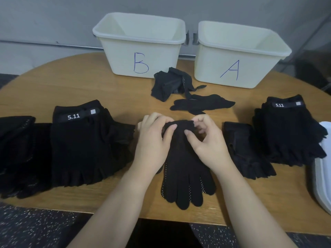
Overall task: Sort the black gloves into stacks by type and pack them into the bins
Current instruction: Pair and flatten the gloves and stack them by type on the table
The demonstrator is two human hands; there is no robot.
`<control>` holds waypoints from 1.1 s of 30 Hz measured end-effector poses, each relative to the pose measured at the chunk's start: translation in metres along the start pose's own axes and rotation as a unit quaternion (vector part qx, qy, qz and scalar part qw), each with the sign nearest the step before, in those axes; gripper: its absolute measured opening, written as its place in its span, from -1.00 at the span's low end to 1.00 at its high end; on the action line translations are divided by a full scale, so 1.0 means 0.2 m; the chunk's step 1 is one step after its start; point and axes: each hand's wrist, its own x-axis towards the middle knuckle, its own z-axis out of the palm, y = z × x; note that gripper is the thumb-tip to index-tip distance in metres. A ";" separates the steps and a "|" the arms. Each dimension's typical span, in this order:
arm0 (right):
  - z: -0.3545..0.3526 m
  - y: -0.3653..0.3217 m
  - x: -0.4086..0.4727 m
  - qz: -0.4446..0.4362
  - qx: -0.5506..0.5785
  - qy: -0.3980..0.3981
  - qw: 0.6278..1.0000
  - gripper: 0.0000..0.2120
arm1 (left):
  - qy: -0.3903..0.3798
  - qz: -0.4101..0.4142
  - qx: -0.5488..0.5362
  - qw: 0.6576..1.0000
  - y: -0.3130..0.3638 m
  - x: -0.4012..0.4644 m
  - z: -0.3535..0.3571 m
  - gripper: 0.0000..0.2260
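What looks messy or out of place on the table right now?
The crumpled glove heap between bin B and bin A is unsorted, with a strap trailing out and a loose dotted glove lying askew just in front of it. The 5.11 stacks look tidy. Both bins appear empty.

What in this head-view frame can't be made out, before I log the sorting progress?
- Bin B and bin A: floors hidden by their own front walls, so contents unknown.
- Dotted glove cuff: covered by the left hand and right hand.
- 5.11 stack: glove count unreadable, black on black.
- White object: cut off by the right edge.
- Leftmost pile: cut off by the left edge.
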 end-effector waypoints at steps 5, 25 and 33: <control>-0.03 -0.01 0.01 0.021 0.037 -0.021 0.999 -0.86 | -0.023 0.001 -0.031 0.999 0.03 -0.02 -0.03 -0.81; -0.34 -0.22 -0.43 -0.160 -0.219 -0.126 0.954 -0.78 | -0.049 0.183 -0.010 0.982 0.12 -0.38 -0.34 -0.87; -0.27 -0.08 -0.61 -0.227 -0.304 -0.108 0.919 -0.82 | -0.124 0.195 0.033 0.972 0.05 -0.55 -0.29 -0.87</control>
